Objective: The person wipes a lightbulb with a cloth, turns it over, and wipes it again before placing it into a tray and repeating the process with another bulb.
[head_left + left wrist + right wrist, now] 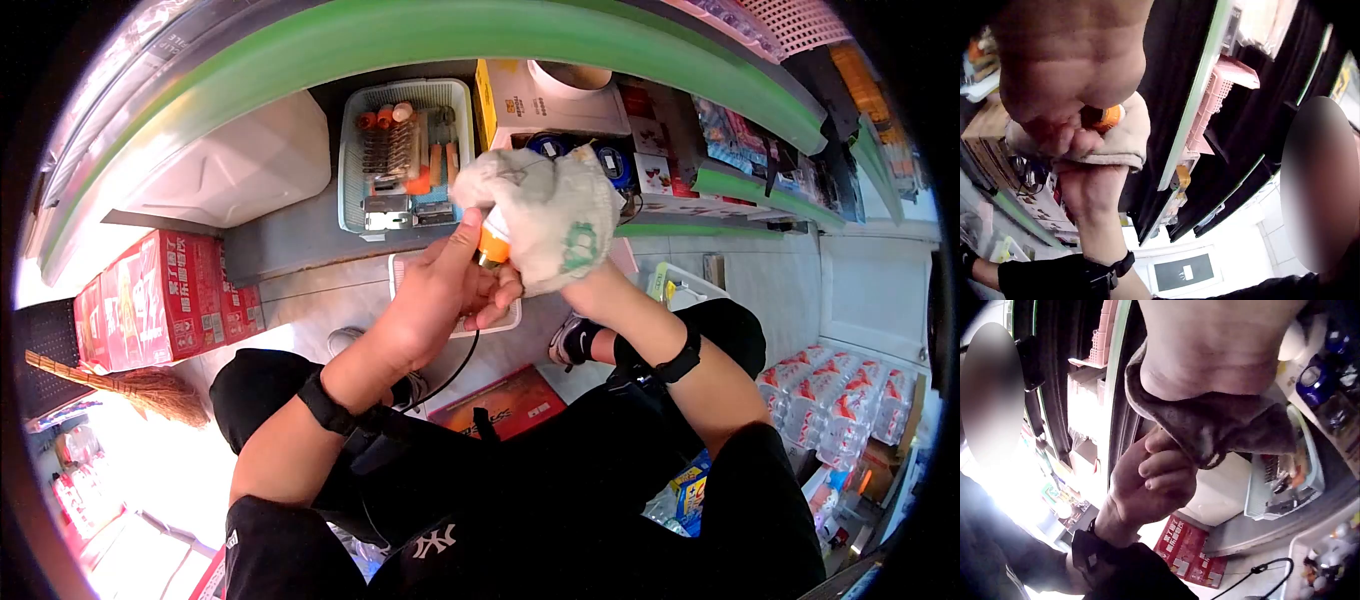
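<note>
My left hand (450,280) pinches an orange and white object (494,238) with a metallic end, thumb on one side and curled fingers below. An off-white cloth (555,225) with a green print wraps over the object's far side and covers most of my right hand (1093,190). The right hand grips the cloth against the object; its fingertips are hidden. In the right wrist view, the cloth (1235,422) hangs between the right hand (1210,362) and the curled fingers of the left hand (1154,478). A dark cord trails below the left hand in the head view.
A basket of small tools (348,170) stands on the lower shelf, between a white container (250,165) and boxes (505,105). A green shelf edge (440,30) arches above. Red cartons (170,300) and a broom (140,385) are at left, bottled packs (830,400) at right.
</note>
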`<state>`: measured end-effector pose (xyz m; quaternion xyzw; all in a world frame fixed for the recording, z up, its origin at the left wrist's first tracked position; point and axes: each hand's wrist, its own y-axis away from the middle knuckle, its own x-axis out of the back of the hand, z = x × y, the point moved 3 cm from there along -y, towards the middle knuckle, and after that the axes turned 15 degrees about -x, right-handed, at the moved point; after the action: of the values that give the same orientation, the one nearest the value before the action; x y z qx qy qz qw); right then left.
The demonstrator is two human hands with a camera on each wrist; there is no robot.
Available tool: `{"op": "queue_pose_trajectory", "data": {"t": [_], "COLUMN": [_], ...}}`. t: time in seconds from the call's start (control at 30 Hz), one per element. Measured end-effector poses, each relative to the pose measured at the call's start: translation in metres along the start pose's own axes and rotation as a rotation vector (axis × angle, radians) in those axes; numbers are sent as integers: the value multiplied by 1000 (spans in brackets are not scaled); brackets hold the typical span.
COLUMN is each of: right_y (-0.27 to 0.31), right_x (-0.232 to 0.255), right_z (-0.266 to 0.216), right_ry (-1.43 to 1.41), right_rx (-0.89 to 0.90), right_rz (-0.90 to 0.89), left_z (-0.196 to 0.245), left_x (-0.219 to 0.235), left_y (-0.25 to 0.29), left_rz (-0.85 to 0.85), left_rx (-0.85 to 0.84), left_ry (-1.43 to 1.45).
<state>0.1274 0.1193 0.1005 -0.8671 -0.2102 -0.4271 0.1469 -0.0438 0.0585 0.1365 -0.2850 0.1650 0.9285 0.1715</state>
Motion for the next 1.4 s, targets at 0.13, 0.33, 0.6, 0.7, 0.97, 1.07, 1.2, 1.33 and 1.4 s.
{"op": "queue_pose_trajectory", "data": {"t": [0.13,0.33,0.6,0.7,0.97,1.07,1.2,1.33,1.4], "right_y": [3,0,14,13,14,-6,-17,9,17], "right_x": [3,5,14,0,10,14,52,31,22], "right_z": [-10,3,-12,-13,-2,-2,-58,-38,-28], "right_ry": [-106,-224,-649,-726,-289,-403,8,-603,-592], "right_rx": [-132,-245,-257,-182,-187,-241,-46,-264,-268], "right_rz": [-116,-92,-105,-136,17,-18,106,-149,-161], "left_z": [0,-1,-3,-5,9,4,2,-1,-3], "left_x": [-4,-14,2,5,-10,-9,-7,-8,-8], "left_y": [3,10,1,1,11,6,2,2,2], "left_rz": [-18,-166,2,13,-133,-225,-222,-90,-84], "left_rx": [-36,-11,-91,-248,-51,-37,11,37,38], "left_ry": [-182,7,-192,-698,-346,-3,103,-43,-100]}}
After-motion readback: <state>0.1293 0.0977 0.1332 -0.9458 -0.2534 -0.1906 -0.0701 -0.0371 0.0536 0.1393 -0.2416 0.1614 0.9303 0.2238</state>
